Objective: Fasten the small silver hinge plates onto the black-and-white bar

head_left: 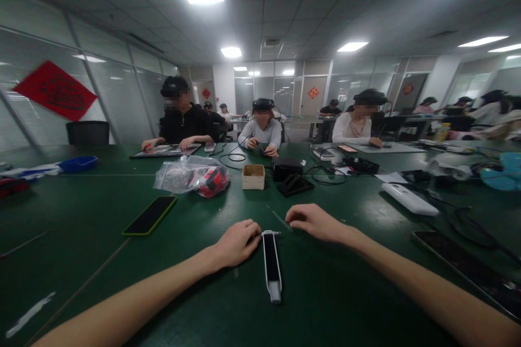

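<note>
Left hand (240, 243) is at the far end of the white-framed device (272, 267), fingers curled; can't tell if it's gripping. Right hand (314, 220) sits to the right, narrow gap at the fingertips, nothing visible in it. Looks like a positioning step; any lift would need fingers closed on the frame. Green table (195, 293), phone (150, 216) left, small box (253, 178) far. Office, people seated opposite.

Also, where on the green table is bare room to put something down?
Two patches look bare: between the green-edged phone and the left hand, and between the white-framed device and the right forearm. Crowded: around the plastic bag, small box and black box, and at far right, around the white case and dark slab.
</note>
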Action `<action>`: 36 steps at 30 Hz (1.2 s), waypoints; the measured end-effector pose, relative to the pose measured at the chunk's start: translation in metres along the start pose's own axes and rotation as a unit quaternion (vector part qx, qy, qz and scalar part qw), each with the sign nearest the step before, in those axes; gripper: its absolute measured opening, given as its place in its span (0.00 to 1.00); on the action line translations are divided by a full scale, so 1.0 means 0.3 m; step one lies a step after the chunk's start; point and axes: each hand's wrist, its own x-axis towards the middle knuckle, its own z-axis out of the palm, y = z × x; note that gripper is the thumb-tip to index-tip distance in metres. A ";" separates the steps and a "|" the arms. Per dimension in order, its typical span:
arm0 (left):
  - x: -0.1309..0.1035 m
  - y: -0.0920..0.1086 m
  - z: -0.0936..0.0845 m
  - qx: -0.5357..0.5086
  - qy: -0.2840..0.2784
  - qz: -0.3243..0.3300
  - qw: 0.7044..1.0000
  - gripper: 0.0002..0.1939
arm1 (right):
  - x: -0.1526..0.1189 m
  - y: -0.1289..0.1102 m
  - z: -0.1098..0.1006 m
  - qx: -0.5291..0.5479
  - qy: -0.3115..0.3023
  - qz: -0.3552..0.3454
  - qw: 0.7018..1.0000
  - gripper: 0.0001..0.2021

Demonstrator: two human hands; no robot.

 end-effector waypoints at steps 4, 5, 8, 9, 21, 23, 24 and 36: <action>0.000 -0.001 0.000 0.000 0.003 0.001 1.000 0.05 | 0.000 -0.009 0.080 0.097 0.021 0.023 0.995 0.06; 0.000 -0.002 0.000 0.000 0.003 0.003 1.000 0.05 | 0.000 -0.010 0.093 0.113 0.030 0.030 0.993 0.06; -0.001 -0.003 0.003 -0.002 0.004 0.005 1.000 0.05 | -0.001 -0.010 0.117 0.153 0.047 0.046 0.986 0.06; -0.001 -0.003 0.003 -0.002 0.005 0.004 1.000 0.05 | -0.001 -0.011 0.122 0.163 0.049 0.048 0.984 0.06; -0.002 0.006 -0.005 0.002 0.001 0.000 1.000 0.05 | -0.013 0.005 0.172 0.171 0.100 0.035 0.980 0.06; -0.002 0.008 -0.005 0.002 0.000 -0.002 1.000 0.05 | -0.014 -0.003 0.171 0.177 0.104 0.031 0.978 0.06; -0.002 0.008 -0.005 0.002 0.000 -0.002 1.000 0.04 | -0.015 -0.010 0.170 0.177 0.105 0.031 0.978 0.06; 0.000 0.008 -0.006 0.001 -0.006 -0.008 1.000 0.05 | -0.021 -0.033 0.165 0.179 0.106 0.030 0.978 0.05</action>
